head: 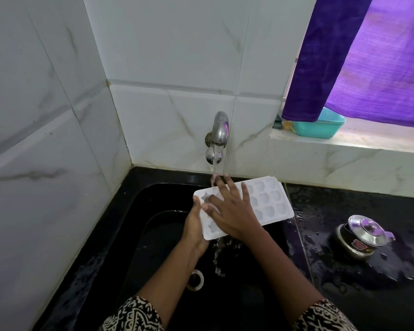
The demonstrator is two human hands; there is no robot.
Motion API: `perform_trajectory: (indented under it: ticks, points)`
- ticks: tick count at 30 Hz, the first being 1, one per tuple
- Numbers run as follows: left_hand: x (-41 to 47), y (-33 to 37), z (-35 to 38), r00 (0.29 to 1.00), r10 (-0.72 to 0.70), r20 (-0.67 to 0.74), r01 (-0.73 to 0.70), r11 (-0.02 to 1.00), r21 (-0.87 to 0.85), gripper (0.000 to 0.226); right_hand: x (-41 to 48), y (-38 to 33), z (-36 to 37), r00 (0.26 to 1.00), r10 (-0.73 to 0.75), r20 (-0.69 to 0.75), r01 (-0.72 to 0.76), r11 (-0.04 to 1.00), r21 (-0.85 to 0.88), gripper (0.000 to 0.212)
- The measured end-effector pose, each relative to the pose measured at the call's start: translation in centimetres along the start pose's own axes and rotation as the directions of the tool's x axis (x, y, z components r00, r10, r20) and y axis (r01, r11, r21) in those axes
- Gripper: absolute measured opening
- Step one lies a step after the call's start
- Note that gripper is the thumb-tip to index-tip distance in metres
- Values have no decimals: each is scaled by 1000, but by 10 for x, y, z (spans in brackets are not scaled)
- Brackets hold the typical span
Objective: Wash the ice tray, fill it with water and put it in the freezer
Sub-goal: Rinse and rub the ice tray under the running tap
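Your left hand (pixel 195 225) grips the white plastic ice tray (pixel 268 201) (likely light, slippery) by its end; right hand (pixel 234 211) lies flat, spread.

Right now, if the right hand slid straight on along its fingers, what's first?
The water stream from the tap, which is at the fingertips of the right hand. Beyond the ice tray it would probably meet the tiled wall, though depth is unclear.
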State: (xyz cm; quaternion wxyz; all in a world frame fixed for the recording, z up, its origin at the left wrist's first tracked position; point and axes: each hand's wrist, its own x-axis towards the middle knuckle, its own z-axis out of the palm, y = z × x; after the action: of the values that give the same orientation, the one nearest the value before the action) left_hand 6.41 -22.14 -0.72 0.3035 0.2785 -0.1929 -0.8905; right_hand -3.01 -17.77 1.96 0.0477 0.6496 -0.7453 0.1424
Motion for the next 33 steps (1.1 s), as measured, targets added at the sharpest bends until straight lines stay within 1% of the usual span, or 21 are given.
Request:
perform_trajectory:
  ticks: [1,3,4,5,6,8,9,11,13,15,17,21,23,25,28,30,33]
  points:
    - [0,-2,0,1000,-8,6,8,1000,4,60,0,0,0,999,8,-35,-9,1000,-16,73]
    - [1,-5,0,1000,7,-9,-7,1000,9,57,0,-5,3,991,19,-134,-27,998,-58,60]
    - [2,-5,1,1000,18,-9,-18,1000,8,58,-1,-9,5,987,21,-161,-31,998,-58,56]
    - [3,-5,0,1000,23,1,-23,1000,1,59,-3,-12,8,990,17,-142,-24,999,-46,58]
    - [3,-3,1,1000,21,10,-21,1000,0,61,-5,-12,8,994,9,-109,-12,1000,-26,66]
    - [3,-1,0,1000,-2,12,2,1000,16,63,-8,-7,2,999,28,15,-29,998,55,82]
    - [3,-1,0,999,-24,22,23,1000,12,65,-10,-3,-2,998,42,40,-45,995,85,86]
    - [4,-2,-1,998,-55,27,55,998,-8,69,-16,2,-10,996,88,6,-88,985,149,83]
    - [7,-1,-1,999,-51,17,52,998,-30,72,-22,1,-14,989,144,-25,-136,972,193,71]
    - [12,2,-1,999,-39,17,39,998,-44,73,-27,-3,-12,993,121,-2,-119,979,168,65]
    - [14,5,1,999,-31,35,32,998,-50,72,-28,-5,-7,996,83,27,-86,987,137,64]
    - [15,4,1,999,-3,36,5,999,-51,68,-21,-10,1,993,115,29,-117,988,103,69]
    - [17,3,-2,999,12,33,-9,996,-86,67,-19,-14,7,995,92,-22,-90,992,92,66]
    - [19,4,-6,999,18,35,-14,994,-105,68,-19,-13,14,993,51,-108,-46,998,51,58]
    - [19,4,-4,999,16,38,-12,995,-99,69,-15,-8,19,971,54,-231,-59,998,-11,47]
    - [19,3,-3,999,41,21,-39,995,-90,66,-13,-11,21,966,59,-250,-68,997,-27,45]
    - [18,6,-5,998,61,11,-60,996,-73,65,-15,-14,23,978,44,-204,-44,999,4,54]
